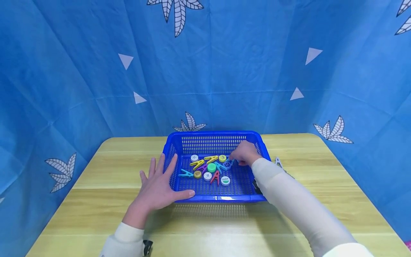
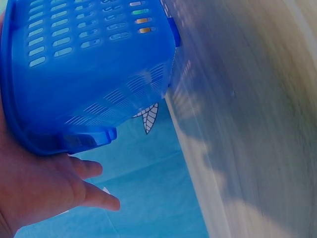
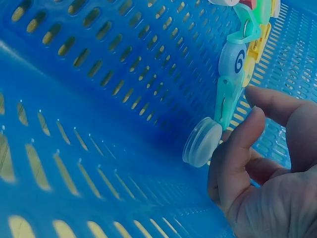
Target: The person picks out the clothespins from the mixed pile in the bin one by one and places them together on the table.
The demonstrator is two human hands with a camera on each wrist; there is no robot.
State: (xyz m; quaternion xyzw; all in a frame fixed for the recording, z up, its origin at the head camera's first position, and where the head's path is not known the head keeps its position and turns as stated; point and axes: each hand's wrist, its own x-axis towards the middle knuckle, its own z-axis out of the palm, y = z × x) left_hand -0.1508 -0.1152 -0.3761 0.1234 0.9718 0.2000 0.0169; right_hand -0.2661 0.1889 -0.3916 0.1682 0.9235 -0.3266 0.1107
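Note:
A blue plastic basket [image 1: 221,198] holds clothespins and bottle caps spread on its floor. My right hand [image 1: 245,153] reaches into its right side with bent fingers. Its thumb and index fingertip come together at the edge of a teal clothespin [image 3: 227,101], which they pinch. A clear ribbed cap [image 3: 202,143] is beside that hand's fingers, and a cap with a dark swirl [image 3: 233,63] lies at the clothespin's other end. At the basket's left side, my left hand [image 1: 157,189] is spread wide, fingers straight, thumb over the front-left rim.
Among the basket's pieces are a red clothespin [image 1: 216,177], a yellow clothespin [image 1: 197,164], a green cap [image 1: 211,167] and a white cap [image 1: 225,181]. A grey clip-like piece [image 1: 278,162] lies on the wooden table [image 1: 324,178], right of the basket. A blue patterned cloth [image 1: 224,71] hangs behind.

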